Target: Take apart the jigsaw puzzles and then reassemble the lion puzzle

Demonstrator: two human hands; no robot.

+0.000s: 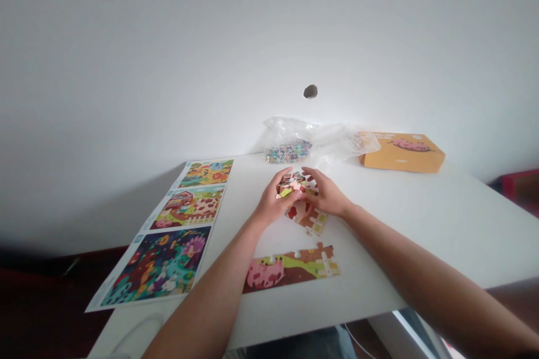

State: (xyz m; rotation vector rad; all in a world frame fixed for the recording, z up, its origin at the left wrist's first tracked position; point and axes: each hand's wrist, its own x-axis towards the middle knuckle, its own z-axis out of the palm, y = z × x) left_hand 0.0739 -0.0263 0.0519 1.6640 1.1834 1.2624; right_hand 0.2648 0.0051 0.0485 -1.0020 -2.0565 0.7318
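Observation:
My left hand [273,200] and my right hand [326,193] meet over a cluster of joined puzzle pieces [306,214] in the middle of the white table [421,219]. Both hands have their fingers curled around puzzle pieces [291,184], pinched between them. A finished strip of puzzle [290,268] showing a pink animal, grass and a fence lies nearer to me, apart from the hands.
A long reference sheet [177,230] with three colourful pictures lies on the left of the table. At the back stand a clear plastic bag of loose pieces [290,148] and an orange puzzle box [402,152]. A white wall rises behind.

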